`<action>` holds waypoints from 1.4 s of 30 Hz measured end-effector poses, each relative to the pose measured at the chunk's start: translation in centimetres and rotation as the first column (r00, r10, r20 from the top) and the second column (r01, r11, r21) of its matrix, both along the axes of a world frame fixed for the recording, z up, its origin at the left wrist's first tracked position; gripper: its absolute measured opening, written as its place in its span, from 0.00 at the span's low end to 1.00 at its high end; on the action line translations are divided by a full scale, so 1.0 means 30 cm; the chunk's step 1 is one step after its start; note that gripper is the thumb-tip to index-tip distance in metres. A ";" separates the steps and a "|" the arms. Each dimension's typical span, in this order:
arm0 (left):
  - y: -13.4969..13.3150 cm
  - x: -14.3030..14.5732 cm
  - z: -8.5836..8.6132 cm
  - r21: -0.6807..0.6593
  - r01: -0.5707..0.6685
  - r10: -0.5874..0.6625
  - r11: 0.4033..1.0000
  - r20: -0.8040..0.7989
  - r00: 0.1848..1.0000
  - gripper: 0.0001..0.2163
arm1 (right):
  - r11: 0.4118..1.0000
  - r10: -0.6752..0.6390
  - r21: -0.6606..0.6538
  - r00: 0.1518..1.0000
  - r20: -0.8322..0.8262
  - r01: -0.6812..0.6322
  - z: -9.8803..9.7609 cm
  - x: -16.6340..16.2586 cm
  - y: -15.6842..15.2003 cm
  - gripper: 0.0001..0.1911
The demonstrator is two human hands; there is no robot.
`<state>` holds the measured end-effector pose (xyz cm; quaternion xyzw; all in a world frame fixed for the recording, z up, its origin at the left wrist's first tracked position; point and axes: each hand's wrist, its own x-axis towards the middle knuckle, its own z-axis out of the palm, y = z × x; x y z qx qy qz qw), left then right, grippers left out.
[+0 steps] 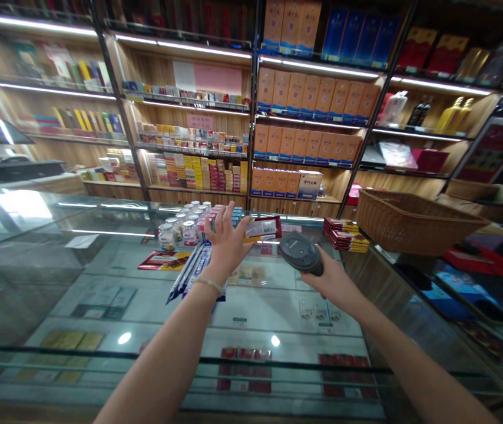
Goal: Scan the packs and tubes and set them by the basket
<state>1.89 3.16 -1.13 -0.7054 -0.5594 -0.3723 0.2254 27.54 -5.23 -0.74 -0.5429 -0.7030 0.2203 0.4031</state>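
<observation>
My left hand (pixel 226 246), with a beaded bracelet at its wrist, pinches the left end of a red and yellow wrapped bar (pixel 264 229). Its barcode side faces up. In my right hand (pixel 333 282) is a dark grey barcode scanner (pixel 300 254), its head just right of the bar and pointing toward it. Long blue and white packets (pixel 196 271) lie on the glass counter beneath my left wrist. Another red and yellow bar (pixel 162 260) lies flat to their left. Small clear jars with white lids (pixel 190 233) stand grouped behind my left hand.
Stacked red and yellow bars (pixel 346 235) sit on the counter's right side, beside a wicker basket (pixel 414 221). A white paper (pixel 84 241) lies at left. Lit shelves behind hold orange boxes (pixel 298 144) and small packs (pixel 202 174). More goods show under the glass.
</observation>
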 end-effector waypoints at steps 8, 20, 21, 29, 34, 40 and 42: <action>0.000 -0.003 -0.004 0.000 0.004 -0.004 1.000 -0.003 1.000 0.30 | 0.994 -0.103 0.045 0.984 0.147 0.097 -0.015 0.015 0.020 0.24; -0.003 0.002 0.004 -0.011 0.007 -0.007 1.000 0.008 1.000 0.29 | 0.921 -0.300 0.379 0.781 0.548 0.088 -0.110 0.030 0.085 0.20; -0.003 0.002 0.004 -0.013 0.007 -0.007 1.000 0.007 1.000 0.29 | 0.935 -0.277 0.348 0.760 0.588 0.072 -0.116 0.016 0.078 0.18; -0.015 0.003 0.010 -0.023 0.009 -0.009 1.000 -0.007 1.000 0.31 | 0.989 -0.058 0.137 0.705 0.707 -0.057 -0.128 -0.038 0.037 0.22; -0.012 0.003 0.013 -0.018 0.018 -0.018 1.000 -0.012 1.000 0.31 | 0.997 0.063 -0.004 0.754 0.654 -0.081 -0.113 -0.020 0.048 0.38; -0.014 0.009 0.017 0.008 0.027 -0.026 1.000 -0.026 0.999 0.31 | 0.996 -0.084 0.068 0.889 0.449 0.060 0.004 0.041 0.177 0.38; -0.017 0.012 0.019 0.011 0.030 -0.029 1.000 -0.032 0.999 0.30 | 0.987 -0.144 0.127 0.895 0.422 0.099 0.040 0.048 0.230 0.35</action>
